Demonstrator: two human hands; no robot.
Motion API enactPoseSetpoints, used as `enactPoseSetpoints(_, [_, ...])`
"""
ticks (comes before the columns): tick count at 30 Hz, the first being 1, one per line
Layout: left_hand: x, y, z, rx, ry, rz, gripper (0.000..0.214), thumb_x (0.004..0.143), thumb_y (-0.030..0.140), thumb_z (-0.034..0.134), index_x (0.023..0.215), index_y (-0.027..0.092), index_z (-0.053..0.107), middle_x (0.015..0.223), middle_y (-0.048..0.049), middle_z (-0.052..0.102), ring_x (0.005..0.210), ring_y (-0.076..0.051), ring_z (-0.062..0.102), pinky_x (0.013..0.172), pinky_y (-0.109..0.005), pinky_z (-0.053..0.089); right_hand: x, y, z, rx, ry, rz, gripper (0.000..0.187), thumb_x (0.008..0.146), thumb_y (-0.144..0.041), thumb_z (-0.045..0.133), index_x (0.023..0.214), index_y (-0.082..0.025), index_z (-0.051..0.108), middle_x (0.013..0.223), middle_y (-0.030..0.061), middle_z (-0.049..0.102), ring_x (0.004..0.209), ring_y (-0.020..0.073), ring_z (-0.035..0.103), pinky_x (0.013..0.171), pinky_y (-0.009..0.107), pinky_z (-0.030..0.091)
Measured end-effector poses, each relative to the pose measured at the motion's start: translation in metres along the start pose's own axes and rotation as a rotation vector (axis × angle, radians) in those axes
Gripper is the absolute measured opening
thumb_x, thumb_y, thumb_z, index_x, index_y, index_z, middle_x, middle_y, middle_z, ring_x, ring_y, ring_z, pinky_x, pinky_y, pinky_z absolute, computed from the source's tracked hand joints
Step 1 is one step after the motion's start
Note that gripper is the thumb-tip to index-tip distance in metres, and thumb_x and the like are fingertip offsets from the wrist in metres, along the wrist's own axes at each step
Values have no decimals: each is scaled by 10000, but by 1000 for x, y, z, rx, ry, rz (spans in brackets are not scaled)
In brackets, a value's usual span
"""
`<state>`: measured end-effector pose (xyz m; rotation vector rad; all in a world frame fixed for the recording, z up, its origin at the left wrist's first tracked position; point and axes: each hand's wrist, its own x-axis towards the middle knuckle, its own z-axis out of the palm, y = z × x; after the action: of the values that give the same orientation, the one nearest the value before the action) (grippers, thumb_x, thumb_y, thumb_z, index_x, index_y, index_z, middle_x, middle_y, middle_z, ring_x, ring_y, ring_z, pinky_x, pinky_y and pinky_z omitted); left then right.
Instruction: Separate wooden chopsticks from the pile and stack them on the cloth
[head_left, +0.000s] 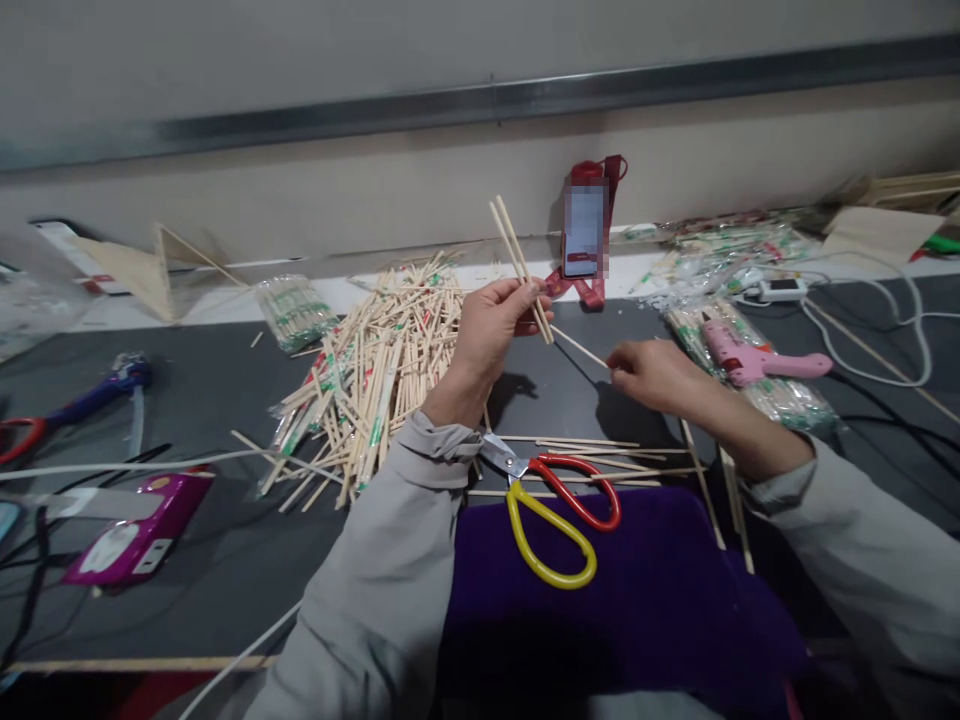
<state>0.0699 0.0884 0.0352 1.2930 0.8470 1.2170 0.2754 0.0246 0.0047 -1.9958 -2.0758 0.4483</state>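
The wall point(360, 200) is bounding the far side of the dark table point(202, 385), whose near edge is showing at lower left. Bare tabletop is stretching between the pile point(390, 370) and the right-hand packets point(799, 400), and the hands are working above this gap. The pile is spreading as a loose, crisscrossed heap of thin, pale wooden sticks, some lying in clear, green-printed wrappers. Packets of shiny plastic are sitting beyond its left corner, and a smooth pink glue gun point(765, 357) is resting on those at right. A phone point(585, 235) in a red case is leaning upright by the wall. Nearer the body, scissors point(514, 465) with one red and one yellow loop are lying by a purple cloth point(637, 580), beside several straight loose sticks point(611, 447). The left hand point(487, 325) is pinching a slanting pair of sticks point(518, 252) between thumb and curled fingers, their upper ends standing slightly apart. The right hand point(652, 372), fingers folded in, is gripping the near end of a third stick point(581, 348), which is reaching towards the pair's lower ends; whether it is touching them, one cannot tell.
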Motion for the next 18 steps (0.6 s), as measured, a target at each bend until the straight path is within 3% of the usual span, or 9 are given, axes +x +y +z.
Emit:
enactPoseSetpoints(5, [-2,-20,10,-31,-32,-151,211,764,340,714,827,142,680,747,-36,693,644,-117,674,564,-211,512,-13,2,1,897,158,153,84,719,-225,552,785,-186,588,536,-36,506,437,98,450,421,221,367])
enactPoseSetpoints(7, [-5,-28,15,-48,-19,-225,209,745,327,731,807,134,678,748,-39,690,643,-117,672,562,-206,508,-15,-4,6,1086,144,134,85,705,-230,578,777,-186,580,517,-52,480,430,85,421,404,208,349])
enactPoseSetpoints(12, [-11,-40,24,-123,-56,-272,251,725,369,749,787,134,686,766,-33,688,618,-84,633,584,-195,506,-16,-16,17,1185,13,136,105,701,-241,600,788,-183,584,522,-60,487,437,72,418,399,192,345])
enactPoseSetpoints(18, [-11,-43,25,-157,-90,-285,310,687,420,775,838,158,706,802,-26,702,654,-84,633,595,-191,501,-17,-19,21,1181,-42,170,68,685,-213,573,741,-177,559,518,-64,471,426,68,403,378,190,342])
